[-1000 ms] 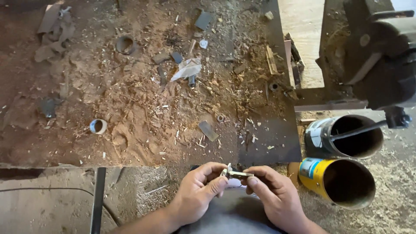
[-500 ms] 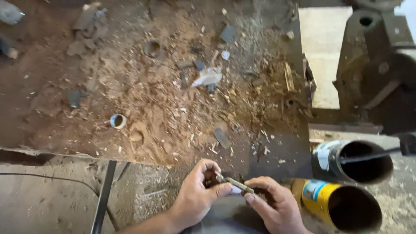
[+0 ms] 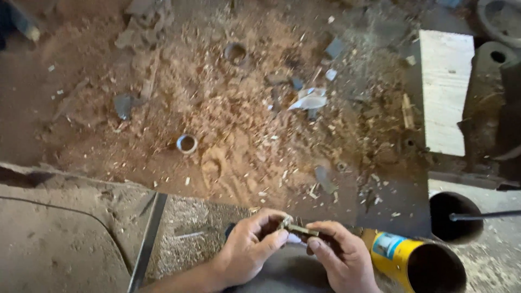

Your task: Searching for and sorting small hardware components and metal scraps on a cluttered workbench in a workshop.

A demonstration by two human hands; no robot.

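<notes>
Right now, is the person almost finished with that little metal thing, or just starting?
Hard to say how close. Sawdust and wood chips spread over the ground suggest cutting already happened here. In hand: the left hand and right hand together pinch a small brass-coloured metal piece between their fingers. Nearby, a yellow can lies open and a small metal ring sits untouched in the dust, so more may remain.

Both hands pinch a small metal piece [image 3: 297,229] (sawdust all around).
</notes>
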